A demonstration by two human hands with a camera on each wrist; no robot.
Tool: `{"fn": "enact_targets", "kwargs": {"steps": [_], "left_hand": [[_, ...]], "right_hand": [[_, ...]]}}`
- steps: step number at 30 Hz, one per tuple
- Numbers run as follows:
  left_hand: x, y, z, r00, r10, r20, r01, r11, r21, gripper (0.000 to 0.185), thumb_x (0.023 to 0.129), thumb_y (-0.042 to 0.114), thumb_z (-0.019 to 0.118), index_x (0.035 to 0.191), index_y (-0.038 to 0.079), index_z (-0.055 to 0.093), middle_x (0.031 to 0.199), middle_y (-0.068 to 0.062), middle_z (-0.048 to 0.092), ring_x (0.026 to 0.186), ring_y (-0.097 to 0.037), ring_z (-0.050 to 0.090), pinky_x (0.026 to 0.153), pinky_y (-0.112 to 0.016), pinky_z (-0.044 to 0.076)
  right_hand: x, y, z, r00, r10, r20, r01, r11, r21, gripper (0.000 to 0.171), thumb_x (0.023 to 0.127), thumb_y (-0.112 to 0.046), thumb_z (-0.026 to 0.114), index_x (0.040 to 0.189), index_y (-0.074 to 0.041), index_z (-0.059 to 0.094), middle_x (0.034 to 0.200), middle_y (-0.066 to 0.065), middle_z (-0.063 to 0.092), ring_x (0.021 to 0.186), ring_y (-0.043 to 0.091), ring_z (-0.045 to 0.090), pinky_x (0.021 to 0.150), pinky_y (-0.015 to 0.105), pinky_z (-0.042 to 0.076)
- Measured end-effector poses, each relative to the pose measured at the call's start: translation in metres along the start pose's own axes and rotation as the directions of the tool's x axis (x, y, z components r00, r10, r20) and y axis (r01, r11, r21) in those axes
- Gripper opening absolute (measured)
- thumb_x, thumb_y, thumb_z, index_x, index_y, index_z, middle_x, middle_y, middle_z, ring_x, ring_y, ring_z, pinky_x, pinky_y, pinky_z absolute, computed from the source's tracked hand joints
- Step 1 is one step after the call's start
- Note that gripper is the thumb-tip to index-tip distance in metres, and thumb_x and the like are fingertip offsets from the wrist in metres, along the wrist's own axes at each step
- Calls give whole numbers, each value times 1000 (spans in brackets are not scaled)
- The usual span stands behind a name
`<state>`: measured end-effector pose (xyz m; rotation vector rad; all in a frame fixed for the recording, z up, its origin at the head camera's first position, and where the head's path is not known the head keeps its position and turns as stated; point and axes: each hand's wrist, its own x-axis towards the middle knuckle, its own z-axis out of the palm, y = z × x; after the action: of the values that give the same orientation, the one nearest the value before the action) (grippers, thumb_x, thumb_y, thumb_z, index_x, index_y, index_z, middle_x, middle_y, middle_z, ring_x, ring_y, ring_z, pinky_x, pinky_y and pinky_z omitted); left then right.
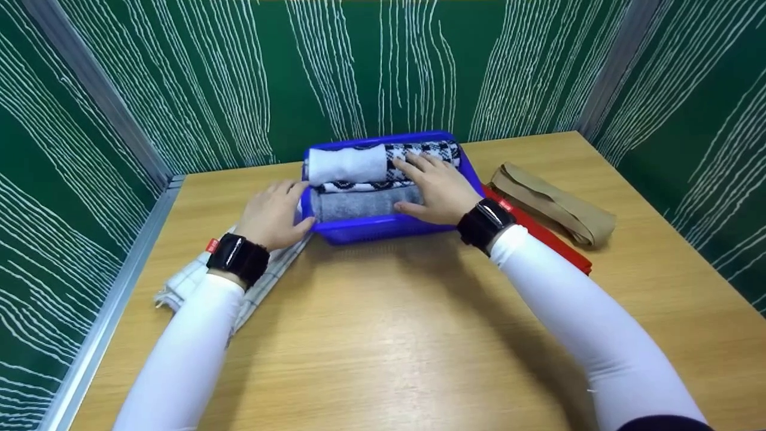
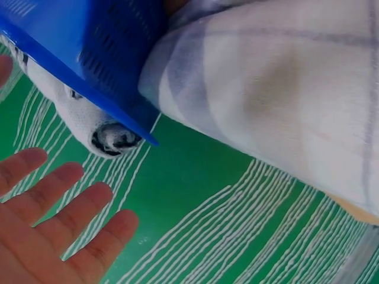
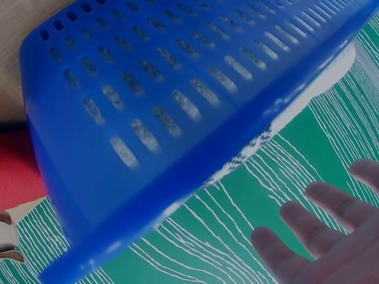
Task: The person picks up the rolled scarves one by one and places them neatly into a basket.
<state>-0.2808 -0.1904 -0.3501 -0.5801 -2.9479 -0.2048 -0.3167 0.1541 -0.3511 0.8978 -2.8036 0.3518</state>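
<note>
A blue plastic basket with slotted walls stands near the back of the table. Inside it lie a white roll of fabric with black patterning and, in front of that, a grey fabric roll. My left hand is at the basket's left end, thumb and fingers spread; the left wrist view shows its fingers extended, holding nothing. Over the basket's right part reaches my right hand, fingers straight above the patterned roll and thumb over the grey one. Its fingers are also extended in the right wrist view.
A pale checked cloth lies on the table under my left forearm. Right of the basket are a red folded cloth and a brown folded cloth. Green walls with white lines enclose the table at the back and sides.
</note>
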Motion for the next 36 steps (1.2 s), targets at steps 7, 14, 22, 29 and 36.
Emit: {"fn": "enact_targets", "kwargs": {"steps": [7,14,22,29,36], "left_hand": [[-9,0,-1,1000,6,4,-6,1000,21,77,101,40,70,161,0,45,163,-27,49,153,-48,46,126,-67,38],[-15,0,1,1000,-3,0,3,999,41,77,100,42,71,160,0,46,162,-28,50,152,-49,47,124,-67,41],[-24,0,7,1000,-6,-6,7,999,52,76,100,42,73,158,0,49,157,-28,55,148,-50,50,120,-68,44],[-32,-4,11,1000,17,-12,-16,998,64,72,99,41,72,154,-2,52,152,-26,59,144,-47,55,115,-68,49],[-40,-8,13,1000,10,-18,-8,998,61,71,99,37,72,154,-3,52,155,-26,57,147,-46,53,115,-69,49]], "right_hand": [[-4,-4,4,999,-36,-15,36,999,-11,88,99,-53,74,170,-15,37,172,24,40,159,47,36,129,69,31],[-6,-10,5,998,-57,-5,57,998,-28,88,100,-55,72,170,-14,37,173,23,39,160,49,35,128,71,32],[-9,-14,7,998,-66,17,67,997,-24,89,100,-56,71,171,-15,36,174,24,37,159,49,35,129,70,31],[-10,-18,11,995,-92,30,93,995,-28,89,101,-56,70,171,-14,36,173,25,37,159,50,35,131,67,29],[-12,-24,13,994,-97,52,98,995,-15,91,100,-58,71,171,-13,36,174,24,36,160,48,33,130,69,29]]}}
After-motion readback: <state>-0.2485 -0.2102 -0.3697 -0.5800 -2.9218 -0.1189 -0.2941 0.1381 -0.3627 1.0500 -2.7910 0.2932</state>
